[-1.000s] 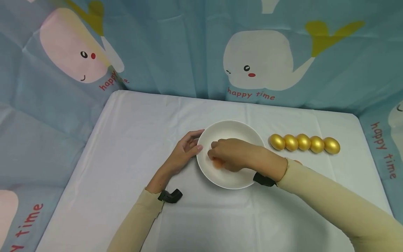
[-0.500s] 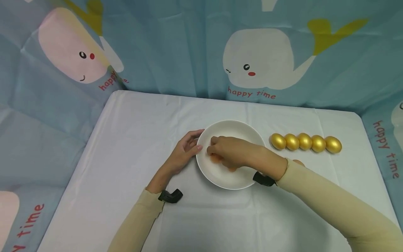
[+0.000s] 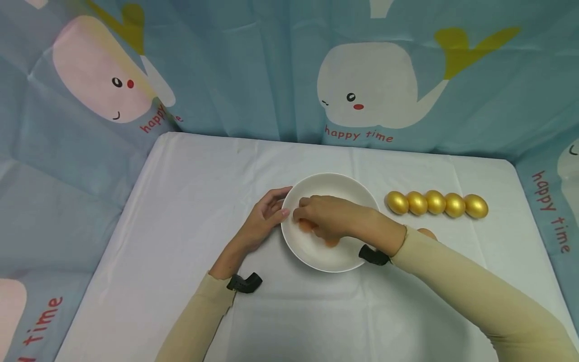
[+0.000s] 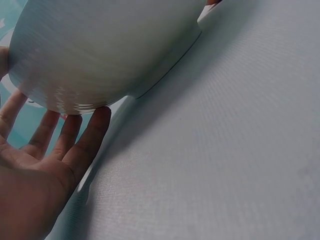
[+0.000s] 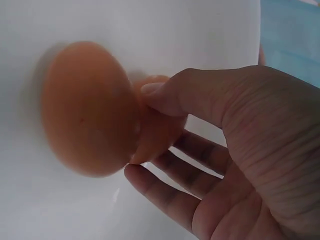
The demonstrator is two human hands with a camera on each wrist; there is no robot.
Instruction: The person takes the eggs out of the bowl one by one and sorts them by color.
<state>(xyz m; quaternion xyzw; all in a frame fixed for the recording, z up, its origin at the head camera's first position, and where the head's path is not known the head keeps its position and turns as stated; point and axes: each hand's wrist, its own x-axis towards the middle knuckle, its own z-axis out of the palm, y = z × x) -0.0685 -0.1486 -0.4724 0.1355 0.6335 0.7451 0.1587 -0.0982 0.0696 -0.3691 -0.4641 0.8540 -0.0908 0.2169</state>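
Observation:
A white bowl (image 3: 325, 259) stands on the table. My left hand (image 3: 264, 219) touches the bowl's left side; in the left wrist view its fingers (image 4: 90, 137) lie nearly straight against the outer wall. Inside the bowl, my right hand (image 3: 332, 216) pinches a brown egg (image 5: 161, 131) between thumb and fingers, as the right wrist view shows. Close beside the held egg lies a second brown egg (image 5: 90, 110), resting in the bowl. From above, the right hand covers parts of both eggs.
Several gold eggs (image 3: 436, 202) lie in a row right of the bowl. A brown rounded thing (image 3: 426, 233), partly hidden behind the right sleeve, lies below them. The white cloth-covered table (image 3: 199, 176) ends at a blue curtain (image 3: 267, 65) with whales.
My right hand has shifted slightly left inside the bowl with the egg it holds. More of the second egg shows beneath the hand. My left hand stays at the bowl's side.

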